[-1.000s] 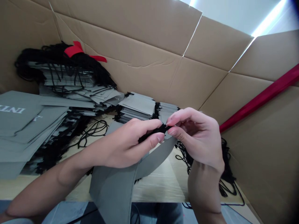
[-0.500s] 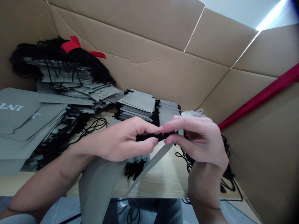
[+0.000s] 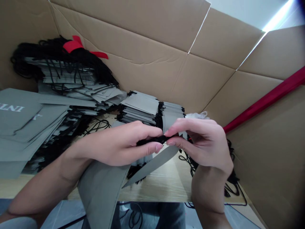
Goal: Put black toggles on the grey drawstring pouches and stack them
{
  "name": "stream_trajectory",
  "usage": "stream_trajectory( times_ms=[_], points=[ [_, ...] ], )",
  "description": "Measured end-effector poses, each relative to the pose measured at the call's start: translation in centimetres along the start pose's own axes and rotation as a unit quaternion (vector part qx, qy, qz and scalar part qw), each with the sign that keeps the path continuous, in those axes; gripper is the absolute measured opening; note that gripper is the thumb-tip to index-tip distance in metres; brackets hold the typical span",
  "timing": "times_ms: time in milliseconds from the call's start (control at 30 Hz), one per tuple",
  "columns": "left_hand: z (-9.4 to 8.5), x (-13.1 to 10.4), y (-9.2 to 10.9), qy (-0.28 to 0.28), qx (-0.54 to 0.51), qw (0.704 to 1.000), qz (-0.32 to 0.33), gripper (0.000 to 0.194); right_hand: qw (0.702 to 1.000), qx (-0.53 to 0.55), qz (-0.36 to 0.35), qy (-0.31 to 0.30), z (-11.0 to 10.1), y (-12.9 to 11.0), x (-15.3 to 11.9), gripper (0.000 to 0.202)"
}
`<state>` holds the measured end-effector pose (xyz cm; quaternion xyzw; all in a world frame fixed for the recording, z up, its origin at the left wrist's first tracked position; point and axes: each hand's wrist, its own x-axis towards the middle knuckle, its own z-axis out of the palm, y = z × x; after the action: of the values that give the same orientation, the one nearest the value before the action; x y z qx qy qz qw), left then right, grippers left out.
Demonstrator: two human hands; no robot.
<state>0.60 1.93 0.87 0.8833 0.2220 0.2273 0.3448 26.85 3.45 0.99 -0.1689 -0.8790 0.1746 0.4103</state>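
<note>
Near the centre, a black cord [image 3: 152,140] runs between both hands. My left hand [image 3: 124,143] pinches it between thumb and fingers. From the right, my right hand [image 3: 200,136] has its thumb and forefinger closed on the cord's other end, the fingertips of both hands nearly touching. A grey sheet [image 3: 102,190] hangs below my left hand, and a narrower grey piece [image 3: 152,165] slants down from my right fingertips. Whether these are one item cannot be made out.
Grey sheets with black cords [image 3: 140,105] stand stacked behind the hands. Large printed grey sheets [image 3: 19,127] lie at left, below a cord-covered pile [image 3: 66,66] with a red ribbon [image 3: 73,45]. Cardboard walls [image 3: 143,31] enclose the wooden table [image 3: 166,187]. Loose cords [image 3: 235,187] lie at right.
The narrow grey piece has turned to show a broader face, and the hanging sheet has shifted slightly. My left fingertips have moved a little to the right along the cord.
</note>
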Motion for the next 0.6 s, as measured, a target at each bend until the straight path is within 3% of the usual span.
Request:
stream_trajectory(
  times_ms=[600],
  points=[
    [-0.19,0.09,0.02,-0.023,-0.085,0.996,0.001,0.025,0.999,0.042,0.02,-0.005,-0.17,0.38,-0.34,0.031]
  ],
)
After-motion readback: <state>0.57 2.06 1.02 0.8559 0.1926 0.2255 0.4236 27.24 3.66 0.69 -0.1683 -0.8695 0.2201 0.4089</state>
